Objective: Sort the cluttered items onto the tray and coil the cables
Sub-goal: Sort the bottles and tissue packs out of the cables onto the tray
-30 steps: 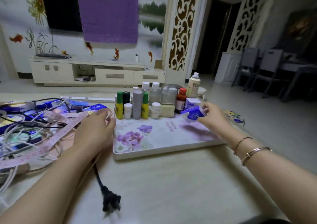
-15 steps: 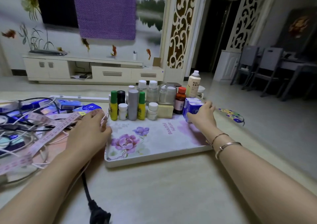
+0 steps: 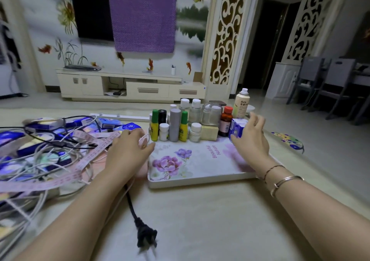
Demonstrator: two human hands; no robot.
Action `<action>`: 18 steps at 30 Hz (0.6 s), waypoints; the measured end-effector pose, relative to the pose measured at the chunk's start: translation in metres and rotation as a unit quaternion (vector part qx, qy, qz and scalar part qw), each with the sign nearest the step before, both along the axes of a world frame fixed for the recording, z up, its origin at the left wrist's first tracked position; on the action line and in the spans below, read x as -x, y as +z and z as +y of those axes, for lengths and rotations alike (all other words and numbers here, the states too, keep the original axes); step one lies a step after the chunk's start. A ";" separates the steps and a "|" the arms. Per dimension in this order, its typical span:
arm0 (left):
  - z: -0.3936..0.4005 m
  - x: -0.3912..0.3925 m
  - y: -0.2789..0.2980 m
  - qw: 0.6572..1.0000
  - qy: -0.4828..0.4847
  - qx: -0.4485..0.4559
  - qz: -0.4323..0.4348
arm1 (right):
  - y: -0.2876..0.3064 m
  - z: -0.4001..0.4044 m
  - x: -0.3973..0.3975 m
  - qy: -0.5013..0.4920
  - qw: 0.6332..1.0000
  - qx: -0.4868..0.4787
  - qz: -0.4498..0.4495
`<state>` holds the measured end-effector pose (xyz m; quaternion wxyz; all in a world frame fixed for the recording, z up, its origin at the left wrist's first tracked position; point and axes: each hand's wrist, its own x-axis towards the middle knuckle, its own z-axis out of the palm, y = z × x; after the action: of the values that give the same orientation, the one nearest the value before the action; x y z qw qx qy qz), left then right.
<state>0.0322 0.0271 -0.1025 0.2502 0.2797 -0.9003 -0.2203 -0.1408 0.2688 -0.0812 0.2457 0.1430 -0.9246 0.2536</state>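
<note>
Your right hand (image 3: pixel 251 138) is over the far right corner of the flowered tray (image 3: pixel 192 178). Its fingers (image 3: pixel 258 119) are spread and loose, and they hold nothing. The little blue and white box (image 3: pixel 237 129) stands on the tray just to the left of those fingers, by your thumb; you cannot tell if the thumb touches it. The box is next to the brown bottle with the red cap (image 3: pixel 226 121), at the end of the row of small bottles (image 3: pixel 174 127) along the back of the tray. Your left hand (image 3: pixel 128 150) lies palm down at the left edge of the tray. Its fingers (image 3: pixel 143 140) are bent a little and sit on a thin white cable (image 3: pixel 147 137); you cannot tell if they pinch it. More white and black cables (image 3: pixel 52 152), a pink paper strip (image 3: pixel 88 154) and blue packets (image 3: pixel 128 125) lie in a heap left of that hand. A black plug (image 3: pixel 145 236) lies near you on the table (image 3: pixel 210 220).
</note>
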 end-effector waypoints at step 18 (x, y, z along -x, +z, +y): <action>-0.050 -0.288 0.045 0.997 0.070 -0.042 -0.012 | 0.029 -0.153 -0.243 0.489 0.870 -0.015 -0.059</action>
<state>0.3197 -0.0224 -0.0574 0.2422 0.3548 -0.8714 -0.2368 0.1021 0.1157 -0.0524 0.0328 0.5650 -0.7532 0.3352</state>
